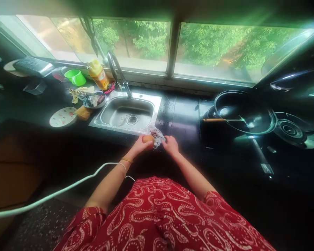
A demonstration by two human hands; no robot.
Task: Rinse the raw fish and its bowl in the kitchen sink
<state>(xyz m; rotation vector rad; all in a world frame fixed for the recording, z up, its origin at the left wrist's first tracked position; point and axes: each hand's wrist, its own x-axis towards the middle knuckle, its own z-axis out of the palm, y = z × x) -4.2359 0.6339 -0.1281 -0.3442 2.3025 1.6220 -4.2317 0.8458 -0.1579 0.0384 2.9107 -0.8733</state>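
Observation:
My left hand (141,144) grips a small round orange-brown item, likely an onion or potato (148,138), at the front edge of the dark counter. My right hand (170,143) sits just to its right, fingers touching a crumpled clear plastic bag (156,135) holding dark scraps. Whether the right hand grips the bag or only rests on it is unclear. Both hands are just in front of the steel sink (157,104).
A curved tap (117,71) rises behind the sink. Left of the sink are a plate (62,116), a bowl (94,100), a yellow bottle (98,74) and a green cup (75,77). A dark wok (244,111) with a wooden-handled utensil sits on the stove at right. A white cable (68,186) crosses the lower left.

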